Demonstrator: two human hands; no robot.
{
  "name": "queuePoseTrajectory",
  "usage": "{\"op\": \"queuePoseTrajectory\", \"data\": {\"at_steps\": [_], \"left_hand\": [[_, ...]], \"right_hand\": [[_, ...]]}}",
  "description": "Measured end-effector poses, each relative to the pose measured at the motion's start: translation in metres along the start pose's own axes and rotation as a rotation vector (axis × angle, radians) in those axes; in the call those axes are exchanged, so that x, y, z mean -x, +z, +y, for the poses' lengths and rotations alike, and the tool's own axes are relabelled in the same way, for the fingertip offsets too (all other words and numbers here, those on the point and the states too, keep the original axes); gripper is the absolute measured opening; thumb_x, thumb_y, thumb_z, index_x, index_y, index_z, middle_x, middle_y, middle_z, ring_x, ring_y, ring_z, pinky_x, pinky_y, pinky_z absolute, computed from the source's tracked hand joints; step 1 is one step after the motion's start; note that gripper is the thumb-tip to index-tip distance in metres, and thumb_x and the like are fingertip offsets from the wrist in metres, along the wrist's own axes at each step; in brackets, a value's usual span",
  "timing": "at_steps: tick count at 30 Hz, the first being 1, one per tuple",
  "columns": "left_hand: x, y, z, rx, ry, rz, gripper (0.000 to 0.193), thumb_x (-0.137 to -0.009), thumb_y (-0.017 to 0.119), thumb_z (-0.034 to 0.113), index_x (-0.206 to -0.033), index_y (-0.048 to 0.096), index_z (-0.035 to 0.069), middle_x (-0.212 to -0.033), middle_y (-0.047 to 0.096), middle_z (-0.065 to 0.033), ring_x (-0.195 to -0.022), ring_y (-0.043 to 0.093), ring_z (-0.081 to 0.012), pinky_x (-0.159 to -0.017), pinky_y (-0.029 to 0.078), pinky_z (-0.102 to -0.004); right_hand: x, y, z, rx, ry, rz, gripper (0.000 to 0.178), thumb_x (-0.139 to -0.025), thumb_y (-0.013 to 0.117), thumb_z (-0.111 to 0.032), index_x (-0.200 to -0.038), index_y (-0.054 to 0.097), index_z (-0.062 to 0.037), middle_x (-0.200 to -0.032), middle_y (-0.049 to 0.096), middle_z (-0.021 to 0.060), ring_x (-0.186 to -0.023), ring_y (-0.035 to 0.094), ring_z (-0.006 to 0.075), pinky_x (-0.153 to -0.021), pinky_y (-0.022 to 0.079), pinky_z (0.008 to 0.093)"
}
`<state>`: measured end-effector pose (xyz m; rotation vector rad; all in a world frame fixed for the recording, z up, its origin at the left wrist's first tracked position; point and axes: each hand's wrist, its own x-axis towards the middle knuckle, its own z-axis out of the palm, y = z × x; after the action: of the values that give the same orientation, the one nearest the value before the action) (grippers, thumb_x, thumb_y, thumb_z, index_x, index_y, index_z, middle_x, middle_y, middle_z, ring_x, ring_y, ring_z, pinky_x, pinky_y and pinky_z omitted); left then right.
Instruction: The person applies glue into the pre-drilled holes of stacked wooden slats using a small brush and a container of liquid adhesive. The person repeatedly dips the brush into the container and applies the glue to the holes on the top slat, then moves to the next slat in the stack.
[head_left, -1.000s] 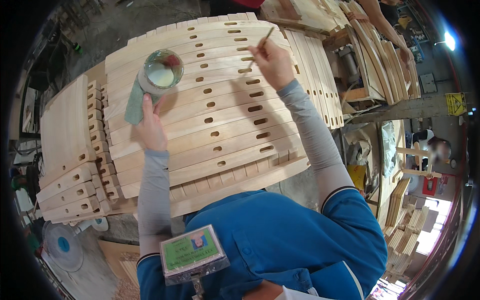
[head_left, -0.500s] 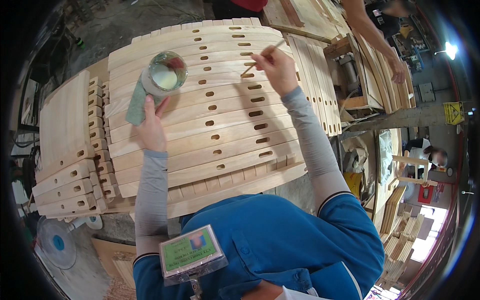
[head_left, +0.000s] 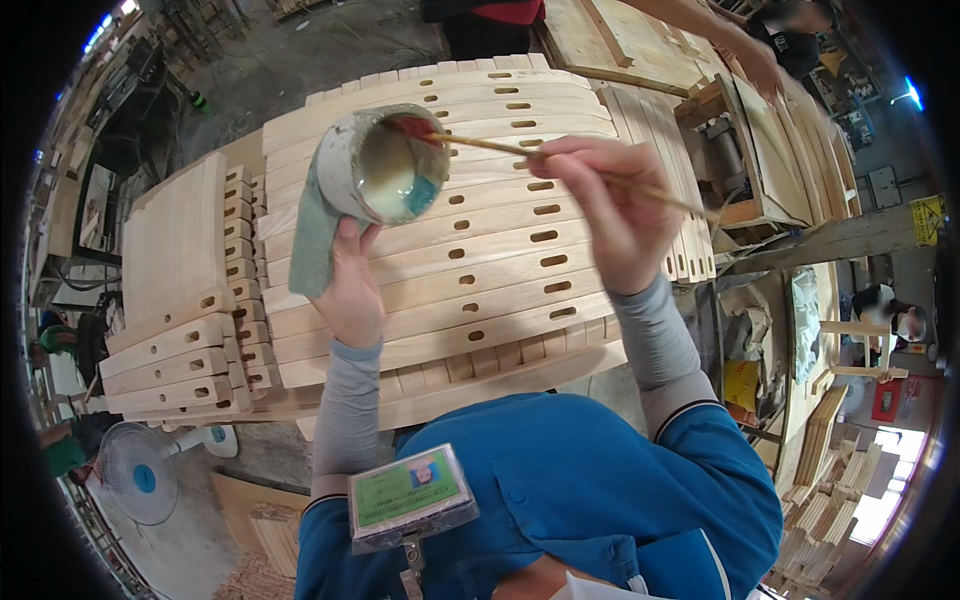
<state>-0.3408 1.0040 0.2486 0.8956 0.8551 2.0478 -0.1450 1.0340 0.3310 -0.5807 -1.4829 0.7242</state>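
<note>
Upper centre of the frame, a glue-filled cup [head_left: 385,165] sat wrapped in a green cloth [head_left: 312,240], gripped from below by the left hand [head_left: 352,290]. Right hand [head_left: 610,215] pinched a thin brush [head_left: 560,163], its tip dipped inside, above stacked slotted wooden slats [head_left: 480,290].

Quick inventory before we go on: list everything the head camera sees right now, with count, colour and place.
Slotted wooden slats: many, pale wood, laid side by side across the bench.
Shorter slotted pieces: one stack, pale wood, left of the slats.
Cup: one, smeared grey, pale liquid inside, held over the slats.
Cloth: one, green, wrapped under the cup.
Stick brush: one, thin wood, tip at the cup's rim.
Fan: one, white and blue, floor at lower left.
Badge: one, green card, on the blue shirt.
Left hand: holds cup and cloth.
Right hand: holds the stick brush.
</note>
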Motion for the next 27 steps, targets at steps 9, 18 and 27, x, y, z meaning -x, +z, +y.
{"op": "queuePoseTrajectory", "data": {"at_steps": [9,18,27], "left_hand": [[0.0,0.0,0.01,0.047,0.183,0.104,0.033,-0.087,0.051,0.008,-0.119,0.044,0.004,-0.117,0.05,-0.0083,-0.1,0.053,-0.0181,-0.083,0.048,-0.0331],[0.0,0.01,0.026,0.182,0.134,0.085,0.038,-0.087,0.051,0.008,-0.123,0.038,0.001,-0.112,0.05,-0.0095,-0.096,0.054,-0.0168,-0.079,0.05,-0.0305],[-0.002,0.018,0.017,-0.057,0.176,-0.02,0.049,-0.09,0.044,0.008,-0.132,0.022,-0.004,-0.124,0.04,-0.0143,-0.109,0.046,-0.0215,-0.088,0.048,-0.0338]], "right_hand": [[0.044,0.025,-0.036,0.167,-0.285,-0.337,0.029,-0.071,0.061,0.01,-0.097,0.051,-0.0009,-0.094,0.06,0.0194,-0.079,0.062,0.0299,-0.065,0.051,0.032],[0.056,0.023,-0.03,-0.077,-0.218,-0.173,0.035,-0.074,0.052,0.018,-0.103,0.046,-0.002,-0.097,0.059,0.0225,-0.088,0.06,0.0302,-0.071,0.051,0.0362],[0.052,0.043,-0.014,0.027,-0.183,-0.128,0.023,-0.076,0.058,0.01,-0.091,0.043,0.002,-0.095,0.057,0.0232,-0.085,0.062,0.0304,-0.071,0.053,0.0344]]}}
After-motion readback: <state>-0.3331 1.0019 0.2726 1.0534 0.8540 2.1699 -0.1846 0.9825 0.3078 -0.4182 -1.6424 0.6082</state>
